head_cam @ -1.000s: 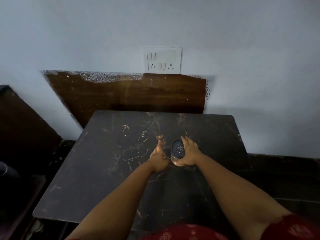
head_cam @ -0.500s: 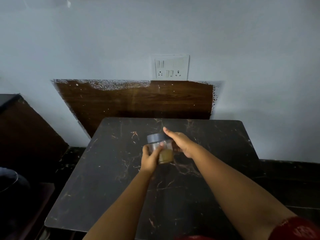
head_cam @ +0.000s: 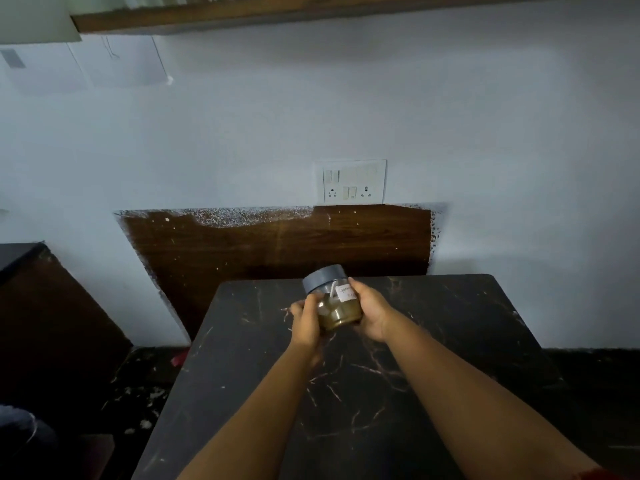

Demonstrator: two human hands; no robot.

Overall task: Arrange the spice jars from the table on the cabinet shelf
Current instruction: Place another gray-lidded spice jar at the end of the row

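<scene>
Two sets of fingers curl round one spice jar [head_cam: 334, 303]; the left hand [head_cam: 306, 322] wraps the jar's left side, its fingers [head_cam: 300, 308] bent against the glass, and the right hand [head_cam: 371, 311] cups the right side, its fingers [head_cam: 356, 287] curved over the white label [head_cam: 345, 293] and reaching toward the lid; both sets are pressed to the jar rather than spread. Jar: clear glass, grey lid [head_cam: 323, 279], brownish-yellow contents filling the lower part; tilted, lid leaning up and to the left; held in the air above the far half of the surface [head_cam: 433, 393], not resting on it. Both bare forearms run from the lower edge of the view up to the jar; a scrap of red sleeve [head_cam: 594, 474] shows at the lower right corner. Surface: dark, marbled with pale veins, its far edge set against the wall. Behind it, a brown wooden panel [head_cam: 277, 244] with flecked white paint along its top edge; just above the panel's right part, a white switch and socket plate [head_cam: 350, 181]. High at the top of the view, the underside of a wooden cabinet shelf [head_cam: 311, 15], well apart from the jar; what stands on it cannot be made out. Dark furniture [head_cam: 45, 323] stands at the left.
</scene>
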